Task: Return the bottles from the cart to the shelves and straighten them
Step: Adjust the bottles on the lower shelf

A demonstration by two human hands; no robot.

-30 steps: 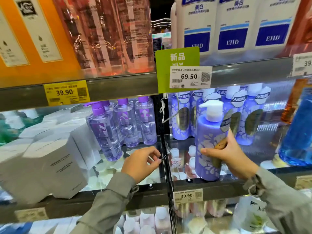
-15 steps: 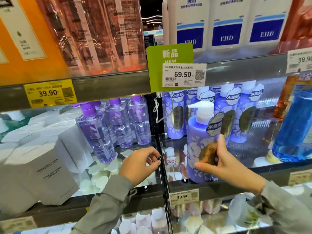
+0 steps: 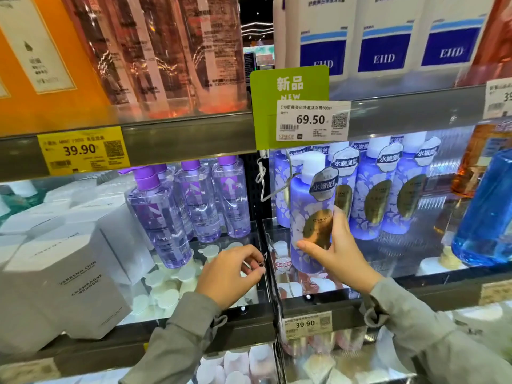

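The pump bottle (image 3: pixel 304 195) is upright at the front of the shelf (image 3: pixel 415 295), gripped low by the right hand (image 3: pixel 340 253). It looks full and glossy, so probably heavy and slick (hold the body, not the pump). The matching row (image 3: pixel 371 189) and a dangling cord (image 3: pixel 261 178) crowd it from behind. The left hand (image 3: pixel 230 275) curls at the clear divider (image 3: pixel 267 273), but I cannot tell if it pinches anything.

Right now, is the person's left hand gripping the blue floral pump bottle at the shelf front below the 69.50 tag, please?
Not quite: in the head view the right hand grips the blue floral pump bottle, not the left hand, which is by the shelf divider, off the bottle. The bottle is indeed at the shelf front below the 69.50 tag.
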